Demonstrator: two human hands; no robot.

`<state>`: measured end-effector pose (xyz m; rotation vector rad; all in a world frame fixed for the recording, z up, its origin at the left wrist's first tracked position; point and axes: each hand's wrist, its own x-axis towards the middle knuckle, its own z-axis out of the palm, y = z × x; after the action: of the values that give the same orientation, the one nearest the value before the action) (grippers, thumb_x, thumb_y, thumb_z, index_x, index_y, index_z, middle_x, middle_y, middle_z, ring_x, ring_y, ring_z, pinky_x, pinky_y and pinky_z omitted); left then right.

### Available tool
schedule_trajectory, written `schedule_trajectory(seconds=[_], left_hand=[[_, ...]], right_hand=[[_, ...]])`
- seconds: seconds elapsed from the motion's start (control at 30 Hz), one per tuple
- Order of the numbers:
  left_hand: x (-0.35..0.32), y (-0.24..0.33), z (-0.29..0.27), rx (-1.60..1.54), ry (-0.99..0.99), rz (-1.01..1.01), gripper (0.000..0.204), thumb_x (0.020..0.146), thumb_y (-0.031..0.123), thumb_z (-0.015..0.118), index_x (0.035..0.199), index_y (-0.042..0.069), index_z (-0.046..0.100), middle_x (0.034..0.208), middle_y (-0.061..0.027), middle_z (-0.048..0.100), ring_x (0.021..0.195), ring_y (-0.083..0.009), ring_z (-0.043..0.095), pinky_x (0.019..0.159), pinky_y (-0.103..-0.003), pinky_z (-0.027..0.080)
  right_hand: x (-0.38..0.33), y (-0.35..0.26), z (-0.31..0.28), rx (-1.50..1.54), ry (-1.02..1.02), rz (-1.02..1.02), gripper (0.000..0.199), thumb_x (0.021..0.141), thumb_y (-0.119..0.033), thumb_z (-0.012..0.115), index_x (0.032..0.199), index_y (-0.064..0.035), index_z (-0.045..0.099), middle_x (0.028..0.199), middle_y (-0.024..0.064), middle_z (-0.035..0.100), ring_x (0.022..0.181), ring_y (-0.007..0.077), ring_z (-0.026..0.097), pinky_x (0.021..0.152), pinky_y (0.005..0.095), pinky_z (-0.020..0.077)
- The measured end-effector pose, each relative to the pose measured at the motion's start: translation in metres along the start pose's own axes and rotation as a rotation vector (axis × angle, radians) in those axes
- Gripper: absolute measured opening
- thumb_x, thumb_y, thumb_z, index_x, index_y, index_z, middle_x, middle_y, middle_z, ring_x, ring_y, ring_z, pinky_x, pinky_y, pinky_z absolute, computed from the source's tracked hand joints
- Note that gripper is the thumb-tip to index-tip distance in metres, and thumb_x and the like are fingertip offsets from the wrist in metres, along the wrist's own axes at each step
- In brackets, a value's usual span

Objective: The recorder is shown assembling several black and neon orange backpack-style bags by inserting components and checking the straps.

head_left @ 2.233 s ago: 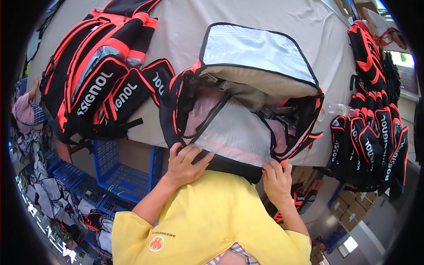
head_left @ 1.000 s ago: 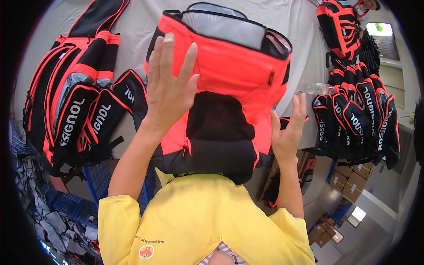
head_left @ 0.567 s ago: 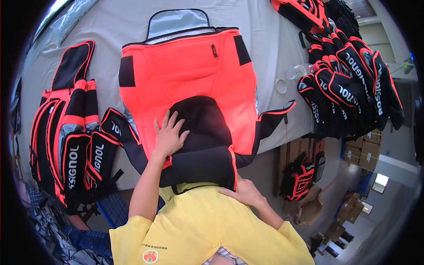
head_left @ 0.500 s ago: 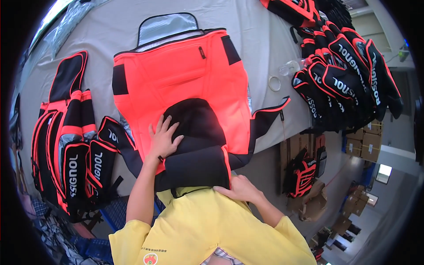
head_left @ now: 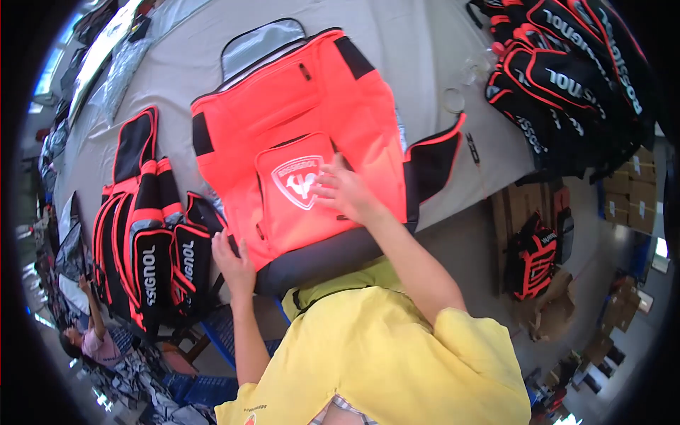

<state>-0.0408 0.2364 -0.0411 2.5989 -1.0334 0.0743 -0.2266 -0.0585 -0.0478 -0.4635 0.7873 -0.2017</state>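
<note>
An orange-red backpack shell [head_left: 255, 120] with black trim lies spread out before me. Its front pocket flap [head_left: 301, 180], carrying a white shield-shaped print, is lying flat and face up. Over the right part of that print is my right hand [head_left: 347, 191], fingers apart, holding nothing. My left hand [head_left: 235, 265] is at the lower left edge of the shell, fingers spread and grasping nothing. A silver-lined flap [head_left: 262, 46] sticks out at the shell's far end. The black side wing [head_left: 435, 159] extends to the right.
A black and orange backpack [head_left: 142, 234] rests at left on the grey cloth-covered table [head_left: 404, 42]. More such bags [head_left: 567, 92] are piled at right, near a clear tape roll [head_left: 453, 100]. Cartons [head_left: 630, 188] stand beyond. Far left, a person [head_left: 99, 343] is visible.
The pocket flap has turned over from its black side to the printed orange side. My right hand moved up onto it; my left hand moved to the shell's left edge. The view shifted.
</note>
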Motion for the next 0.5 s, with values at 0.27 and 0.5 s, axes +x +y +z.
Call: schedule_trajectory(seconds=[0.27,0.5], left_hand=[[-0.048,0.000,0.056,0.002,0.101,-0.094,0.045,0.103,0.022,0.062,0.142,-0.001,0.059,0.150,-0.0253,0.055,0.142,-0.0437,0.049,0.120,-0.053,0.037],[-0.045,-0.009,0.052,-0.035,0.359,-0.178,0.054,0.105,0.030,0.064,0.146,-0.003,0.052,0.148,-0.0279,0.054,0.142,-0.0443,0.048,0.117,-0.050,0.040]], right_hand=[[-0.141,-0.005,-0.104,-0.267,0.097,-0.129,0.038,0.115,-0.036,0.052,0.132,-0.0022,0.058,0.116,0.0149,0.076,0.105,0.0240,0.077,0.082,0.0347,0.0629],[-0.087,0.012,-0.121,-0.546,0.500,-0.185,0.041,0.111,-0.045,0.059,0.101,-0.0063,0.063,0.082,0.0071,0.076,0.070,0.0161,0.077,0.053,0.0258,0.0566]])
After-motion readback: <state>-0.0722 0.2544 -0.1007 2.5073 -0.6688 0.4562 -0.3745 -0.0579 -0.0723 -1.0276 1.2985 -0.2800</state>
